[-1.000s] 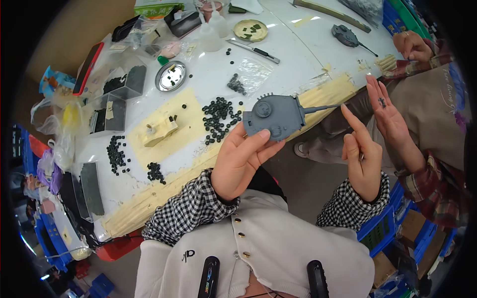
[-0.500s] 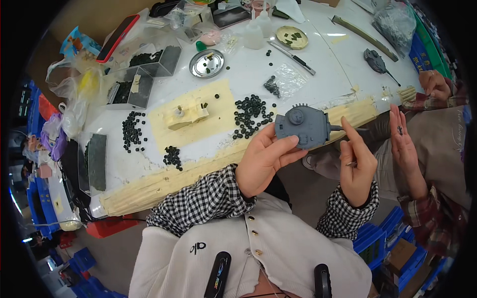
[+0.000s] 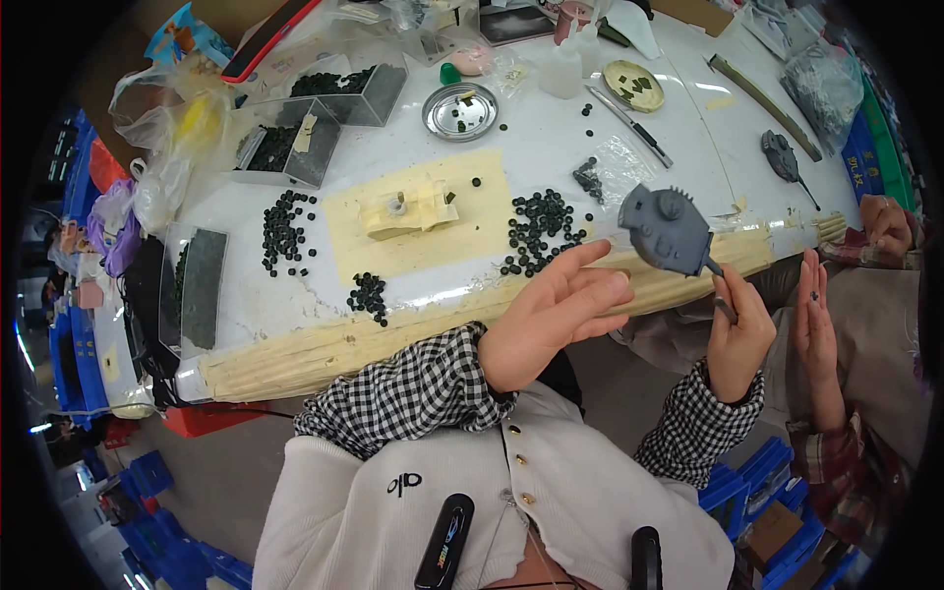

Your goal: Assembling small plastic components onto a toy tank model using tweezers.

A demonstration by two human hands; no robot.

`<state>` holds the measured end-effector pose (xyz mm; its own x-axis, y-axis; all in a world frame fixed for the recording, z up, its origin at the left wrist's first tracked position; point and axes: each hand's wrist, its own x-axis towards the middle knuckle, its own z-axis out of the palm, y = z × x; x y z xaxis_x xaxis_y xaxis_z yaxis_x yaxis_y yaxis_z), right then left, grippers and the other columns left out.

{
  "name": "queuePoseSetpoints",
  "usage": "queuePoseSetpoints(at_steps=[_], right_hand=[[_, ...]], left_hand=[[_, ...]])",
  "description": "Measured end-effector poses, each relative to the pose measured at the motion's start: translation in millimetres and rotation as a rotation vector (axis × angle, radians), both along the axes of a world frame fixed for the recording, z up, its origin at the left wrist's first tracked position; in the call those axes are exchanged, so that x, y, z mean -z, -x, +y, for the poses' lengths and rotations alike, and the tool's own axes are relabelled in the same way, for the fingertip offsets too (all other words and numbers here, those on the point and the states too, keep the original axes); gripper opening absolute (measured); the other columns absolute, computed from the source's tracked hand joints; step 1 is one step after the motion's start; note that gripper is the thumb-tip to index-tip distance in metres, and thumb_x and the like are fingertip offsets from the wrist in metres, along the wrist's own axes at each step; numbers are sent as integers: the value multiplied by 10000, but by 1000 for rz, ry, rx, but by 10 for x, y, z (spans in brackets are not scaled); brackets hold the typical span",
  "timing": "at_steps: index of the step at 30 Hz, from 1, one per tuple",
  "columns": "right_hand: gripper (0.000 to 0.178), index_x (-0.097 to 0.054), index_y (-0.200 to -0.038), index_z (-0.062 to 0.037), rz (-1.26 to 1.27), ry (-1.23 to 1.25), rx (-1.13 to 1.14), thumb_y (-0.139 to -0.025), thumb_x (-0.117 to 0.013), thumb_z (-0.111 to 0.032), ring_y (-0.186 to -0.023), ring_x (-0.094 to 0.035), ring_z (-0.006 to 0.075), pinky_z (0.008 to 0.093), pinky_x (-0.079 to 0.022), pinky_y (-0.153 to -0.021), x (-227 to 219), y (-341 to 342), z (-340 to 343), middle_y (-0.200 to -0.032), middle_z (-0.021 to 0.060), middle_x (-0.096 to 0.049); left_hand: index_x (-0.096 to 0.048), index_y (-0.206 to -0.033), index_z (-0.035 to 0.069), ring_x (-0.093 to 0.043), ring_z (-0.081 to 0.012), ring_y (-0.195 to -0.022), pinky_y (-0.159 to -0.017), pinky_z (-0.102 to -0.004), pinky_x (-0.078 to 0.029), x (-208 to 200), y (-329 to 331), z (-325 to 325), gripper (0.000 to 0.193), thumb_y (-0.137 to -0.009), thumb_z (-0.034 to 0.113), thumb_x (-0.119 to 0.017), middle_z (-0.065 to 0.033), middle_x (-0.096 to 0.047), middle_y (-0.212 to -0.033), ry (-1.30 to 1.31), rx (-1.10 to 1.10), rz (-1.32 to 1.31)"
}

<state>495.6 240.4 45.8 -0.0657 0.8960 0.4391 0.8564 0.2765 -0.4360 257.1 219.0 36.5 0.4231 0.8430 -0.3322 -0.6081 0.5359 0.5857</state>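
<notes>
A grey model tank turret (image 3: pixel 671 231) is held in the air just past the table's front edge. My right hand (image 3: pixel 739 339) grips it by its gun barrel, fingers closed around the barrel. My left hand (image 3: pixel 551 324) is apart from the turret, to its left, with fingers stretched out and nothing in them. Beyond the left hand, small black wheels (image 3: pixel 546 231) lie spread on the table. A pale hull-like piece (image 3: pixel 408 210) rests on a yellow sheet (image 3: pixel 349 258), left of the wheels.
On the right, a co-worker's raised hand (image 3: pixel 814 324) bears a small dark bit. A second grey turret (image 3: pixel 780 155) lies at the table's right. Also on the table are a craft knife (image 3: pixel 634 128), a round metal lid (image 3: pixel 460 112) and clear boxes of dark parts (image 3: pixel 320 147).
The turret has moved right and away from my left hand, which let go and spread its fingers. My right hand has closed on the barrel. The view has shifted slightly.
</notes>
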Motion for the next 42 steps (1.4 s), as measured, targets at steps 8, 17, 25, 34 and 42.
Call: queuePoseSetpoints(at_steps=[8,17,25,34,42], right_hand=[[285,-685,-1131,-2,-233,-35,441,-883,-638,-135,-824,-697,333,378,-529,-732,301,-359,565,-907,228,-701],[263,-713,-1118,-170,-402,150,672,-892,-598,-239,-882,-682,355,446,-540,-778,353,-538,1110,-953,168,-706],[310,-687,-1172,-179,-412,267,786,-915,-582,-315,-959,-661,361,462,-521,-828,324,-569,1125,-1021,158,-700],[371,-668,-879,7,297,-350,194,-1030,-462,-262,-558,-557,176,314,-400,-542,279,-202,929,-629,106,-576],[187,-684,-884,34,349,-303,304,-935,-646,-143,-703,-670,144,248,-512,-666,276,-167,1031,-761,95,-694]], left_hand=[[-434,-1415,19,-525,-224,-1241,-1065,-347,-424,-100,420,-120,559,-909,65,-667,-137,-490,-1383,-374,615,-4],[-572,-1276,-47,-597,-310,-1161,-953,-379,-488,-229,1207,-263,499,-841,104,-763,-224,-576,-1297,-877,521,64],[-631,-1157,-90,-660,-351,-1037,-857,-379,-540,-149,1592,-115,451,-798,119,-806,-295,-614,-1183,-900,503,1],[-655,-1114,-74,-690,-365,-964,-791,-386,-557,28,1639,-91,462,-742,126,-843,-293,-660,-1080,-858,457,16],[-650,-1115,-75,-693,-386,-951,-774,-402,-570,44,1692,-188,456,-753,131,-835,-295,-652,-1089,-838,436,-1]])
